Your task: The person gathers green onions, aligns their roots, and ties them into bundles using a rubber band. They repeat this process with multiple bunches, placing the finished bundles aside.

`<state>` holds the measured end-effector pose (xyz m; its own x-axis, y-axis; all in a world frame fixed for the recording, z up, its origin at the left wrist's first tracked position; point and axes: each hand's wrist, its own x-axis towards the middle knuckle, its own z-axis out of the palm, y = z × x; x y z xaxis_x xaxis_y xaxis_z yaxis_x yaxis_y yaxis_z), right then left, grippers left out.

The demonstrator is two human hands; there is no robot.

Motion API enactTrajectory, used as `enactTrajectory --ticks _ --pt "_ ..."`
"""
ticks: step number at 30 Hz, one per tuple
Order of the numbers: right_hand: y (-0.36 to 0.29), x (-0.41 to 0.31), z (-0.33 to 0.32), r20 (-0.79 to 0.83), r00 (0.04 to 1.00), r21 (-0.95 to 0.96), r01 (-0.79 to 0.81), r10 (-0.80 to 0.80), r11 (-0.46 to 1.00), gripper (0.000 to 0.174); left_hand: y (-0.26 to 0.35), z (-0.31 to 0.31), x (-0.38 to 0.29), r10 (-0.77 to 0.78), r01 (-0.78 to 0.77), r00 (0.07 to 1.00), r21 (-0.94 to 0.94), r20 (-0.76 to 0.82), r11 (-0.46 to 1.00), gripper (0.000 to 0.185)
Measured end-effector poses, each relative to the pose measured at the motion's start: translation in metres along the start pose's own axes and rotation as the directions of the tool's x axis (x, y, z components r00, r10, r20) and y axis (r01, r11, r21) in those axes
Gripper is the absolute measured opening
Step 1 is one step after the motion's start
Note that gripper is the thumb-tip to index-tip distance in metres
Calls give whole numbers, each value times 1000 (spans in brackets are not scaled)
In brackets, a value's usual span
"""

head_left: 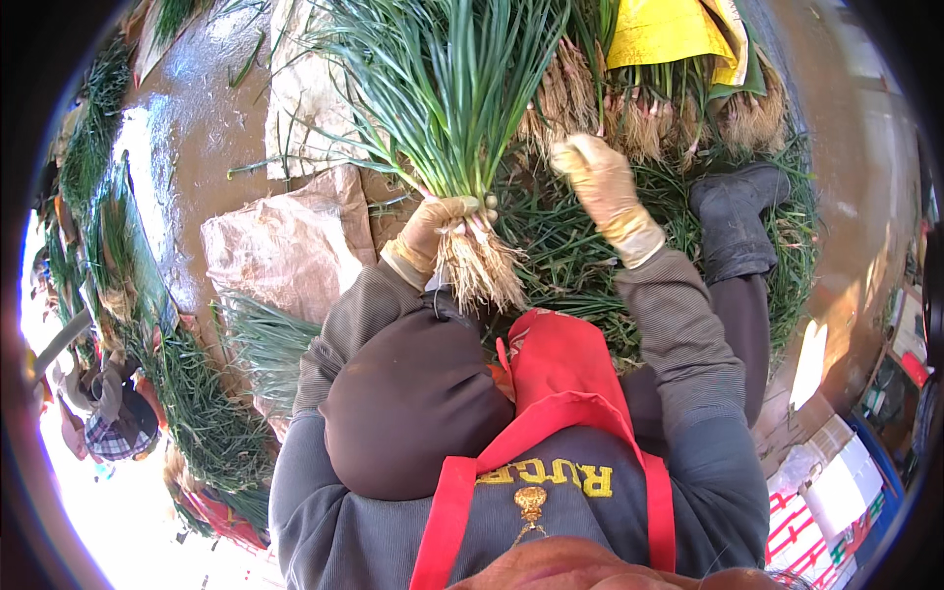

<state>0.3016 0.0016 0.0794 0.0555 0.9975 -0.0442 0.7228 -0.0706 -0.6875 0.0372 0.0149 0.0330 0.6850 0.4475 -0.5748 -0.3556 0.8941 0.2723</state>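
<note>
My left hand (428, 230), in a pale rubber glove, grips a bunch of scallions (464, 110) just above its roots. The long green leaves fan out away from me, and the pale stringy roots (479, 267) hang toward my lap. To the right, my right hand (601, 184), in a similar yellowed glove, is raised over loose leaves with its fingers curled in. I see nothing held in it. Just beyond that hand lie more scallions with dry roots (568, 92), partly under a yellow sheet (667, 37).
Loose green trimmings (560, 236) cover the floor between my legs, around my dark boot (737, 214). A woven sack (287, 236) lies left, near another bunch of leaves (269, 339). Piled scallions (199, 413) and another person (114, 413) are farther left; boxes (841, 479) stand at right.
</note>
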Motion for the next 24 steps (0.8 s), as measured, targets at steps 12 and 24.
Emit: enactTrajectory --ticks 12,24 --pt "-11 6 84 93 965 607 -249 244 755 21 -1 8 -4 37 -36 999 79 -7 996 42" --pt "-20 -1 81 332 847 814 -480 416 328 18 -2 23 -8 39 -38 999 43 -30 998 41"
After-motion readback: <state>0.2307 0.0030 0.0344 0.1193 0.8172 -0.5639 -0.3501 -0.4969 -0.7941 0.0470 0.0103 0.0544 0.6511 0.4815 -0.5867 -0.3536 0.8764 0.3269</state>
